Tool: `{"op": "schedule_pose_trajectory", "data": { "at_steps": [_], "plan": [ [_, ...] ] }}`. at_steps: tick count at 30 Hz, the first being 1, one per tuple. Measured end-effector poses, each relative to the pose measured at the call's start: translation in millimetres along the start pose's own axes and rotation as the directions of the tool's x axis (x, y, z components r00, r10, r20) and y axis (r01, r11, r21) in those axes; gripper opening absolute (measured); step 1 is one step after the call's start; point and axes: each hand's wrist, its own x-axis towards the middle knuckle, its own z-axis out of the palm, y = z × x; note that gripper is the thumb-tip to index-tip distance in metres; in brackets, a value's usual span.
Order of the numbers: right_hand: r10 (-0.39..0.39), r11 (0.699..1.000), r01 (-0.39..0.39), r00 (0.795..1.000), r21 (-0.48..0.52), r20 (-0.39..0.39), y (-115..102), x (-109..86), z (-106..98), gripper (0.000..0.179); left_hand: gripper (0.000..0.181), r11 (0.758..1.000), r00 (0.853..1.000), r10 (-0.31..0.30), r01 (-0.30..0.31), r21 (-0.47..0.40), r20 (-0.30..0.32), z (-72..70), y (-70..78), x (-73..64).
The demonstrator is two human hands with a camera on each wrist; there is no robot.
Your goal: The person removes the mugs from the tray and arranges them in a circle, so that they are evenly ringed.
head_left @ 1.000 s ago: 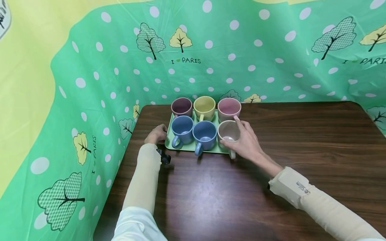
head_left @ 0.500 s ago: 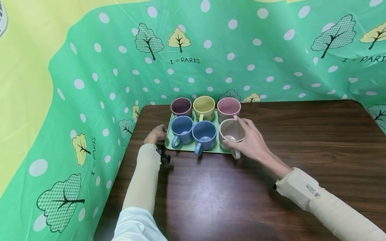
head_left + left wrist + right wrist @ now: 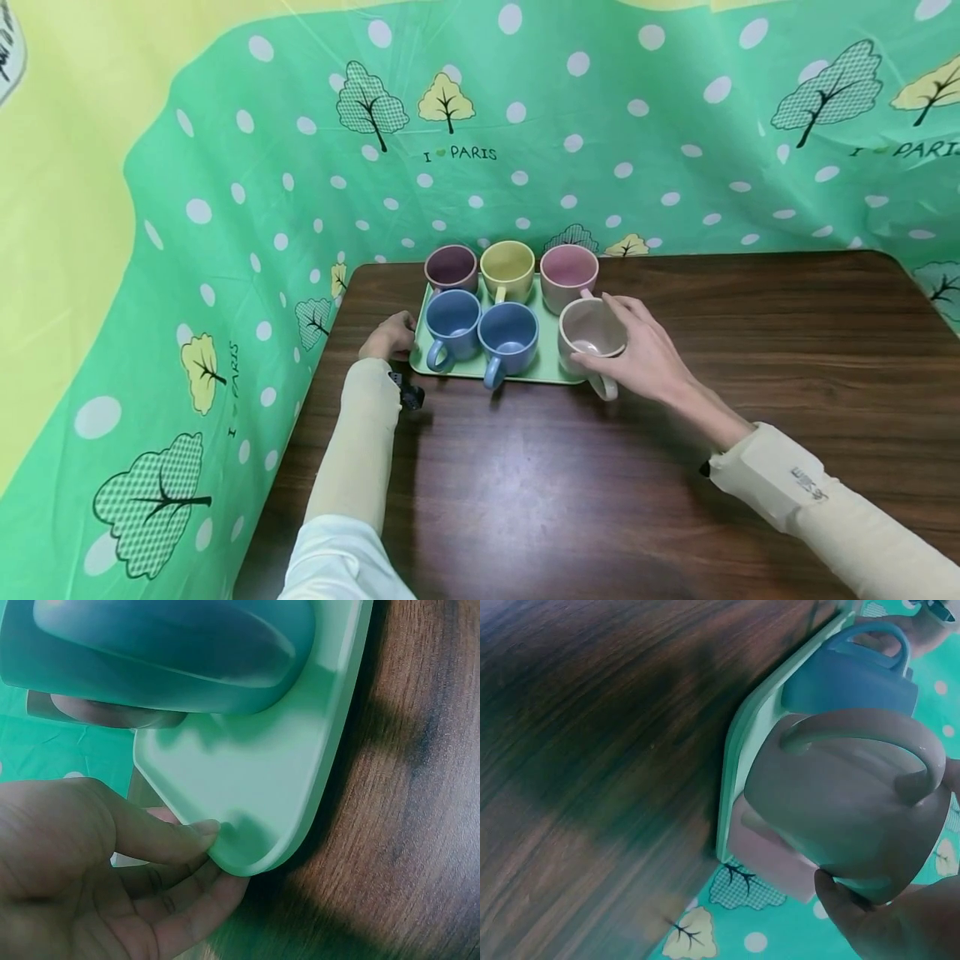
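Observation:
A light green tray (image 3: 547, 358) lies near the table's far edge, bearing two rows of mugs. At its left front corner my left hand (image 3: 388, 336) pinches the rim; the left wrist view shows the thumb (image 3: 176, 836) above and fingers beneath. My right hand (image 3: 648, 357) grips a beige-grey mug (image 3: 590, 333) by its upper rim, thumb near and fingers far. That mug overlaps the tray's right edge in the head view, and its handle (image 3: 870, 727) shows clearly in the right wrist view. Beside it in the front row are two blue mugs (image 3: 508, 337).
Behind stand a purple mug (image 3: 452, 271), a yellow mug (image 3: 507, 271) and a pink mug (image 3: 570, 279), the pink one close to my right fingers. A green printed cloth (image 3: 652, 167) rises just past the far edge of the dark wooden table (image 3: 765, 333).
My right hand has carried the beige-grey mug rightward, away from the neighbouring blue mug, which opens a gap showing bare tray. The left hand and the other mugs keep their places.

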Motion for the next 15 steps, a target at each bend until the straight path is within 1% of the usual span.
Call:
{"op": "schedule_pose_trajectory", "data": {
  "at_steps": [3, 7, 11, 15],
  "plan": [
    [-0.002, 1.000, 0.002, 1.000, -0.009, 0.007, 2, -2.6, -2, 0.107, 0.022, 1.000, 1.000, -0.010, 0.010, -0.006, 0.005, -0.4, -0.9, 1.7],
    [-0.004, 1.000, 0.004, 1.000, -0.016, 0.006, 6, -5.8, -7, 0.106, 0.022, 1.000, 1.000, -0.009, 0.009, 0.004, 0.017, -1.9, 0.4, 0.4],
    [-0.004, 1.000, 0.004, 1.000, -0.018, -0.006, 13, -8.7, -12, 0.104, 0.023, 1.000, 1.000, -0.014, 0.014, 0.000, 0.015, -1.9, 1.4, -2.0],
    [0.004, 1.000, -0.005, 1.000, -0.030, -0.017, 20, -11.2, -18, 0.103, 0.024, 1.000, 1.000, -0.003, 0.003, 0.007, 0.009, -1.5, 2.1, -5.2]
  ]
}}
